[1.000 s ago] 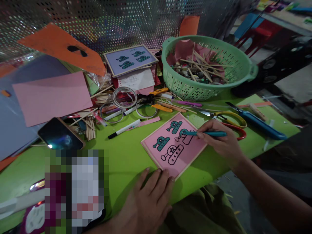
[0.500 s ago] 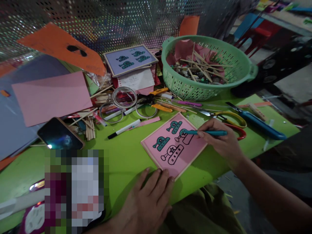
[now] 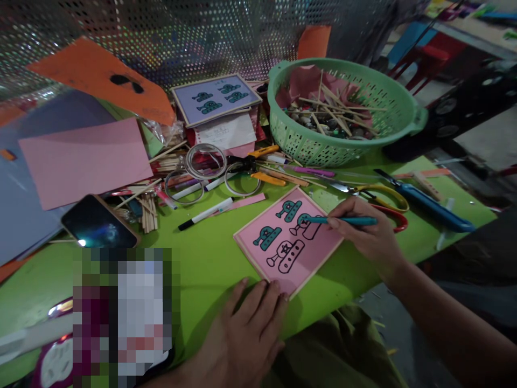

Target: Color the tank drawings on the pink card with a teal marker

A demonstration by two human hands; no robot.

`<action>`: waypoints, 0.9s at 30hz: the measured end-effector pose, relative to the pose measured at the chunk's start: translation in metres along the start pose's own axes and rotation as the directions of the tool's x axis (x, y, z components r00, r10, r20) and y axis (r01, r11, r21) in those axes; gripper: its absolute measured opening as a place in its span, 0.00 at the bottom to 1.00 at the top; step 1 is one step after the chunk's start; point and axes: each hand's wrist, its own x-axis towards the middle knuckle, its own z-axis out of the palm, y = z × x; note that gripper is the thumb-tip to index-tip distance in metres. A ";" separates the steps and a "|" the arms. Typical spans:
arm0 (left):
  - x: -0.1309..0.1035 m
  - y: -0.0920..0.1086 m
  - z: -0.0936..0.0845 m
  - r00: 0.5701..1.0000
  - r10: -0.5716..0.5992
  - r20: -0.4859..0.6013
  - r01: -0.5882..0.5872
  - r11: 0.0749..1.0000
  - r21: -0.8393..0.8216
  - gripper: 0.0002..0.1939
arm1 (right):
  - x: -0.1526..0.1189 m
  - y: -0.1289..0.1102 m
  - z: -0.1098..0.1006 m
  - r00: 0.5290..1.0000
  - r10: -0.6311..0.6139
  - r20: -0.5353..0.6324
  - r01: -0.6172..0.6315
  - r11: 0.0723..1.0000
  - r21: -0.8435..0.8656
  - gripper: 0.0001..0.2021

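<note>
A pink card (image 3: 315, 265) with a pale wooden frame lies tilted on the green table. Several black-outlined tanks are drawn on it; two are filled in teal, one is partly coloured, and the lowest is plain pink. My right hand (image 3: 365, 229) grips a teal marker (image 3: 357, 220), its tip touching the partly coloured tank at the upper right. My left hand (image 3: 252, 323) lies flat with fingers spread, fingertips on the card's lower left edge. Scissors (image 3: 388, 199) with yellow and red handles lie just beyond my right hand.
A green basket (image 3: 343, 148) holding sticks stands behind the card. A framed purple picture (image 3: 218, 102) rests on a stack at the back. Pliers (image 3: 250, 161), wire coils (image 3: 205, 161), a black-capped marker (image 3: 205, 214) and a phone (image 3: 100, 223) lie leftward. A blue cutter (image 3: 436, 207) is rightward.
The marker tip has shifted very slightly on the partly coloured tank. Both hands and the card stay practically in place.
</note>
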 end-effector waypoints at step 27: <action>0.002 0.000 0.000 0.999 -0.028 -0.021 0.027 0.999 -0.026 0.25 | -0.002 0.003 0.000 0.999 -0.012 0.038 0.010 0.999 0.039 0.16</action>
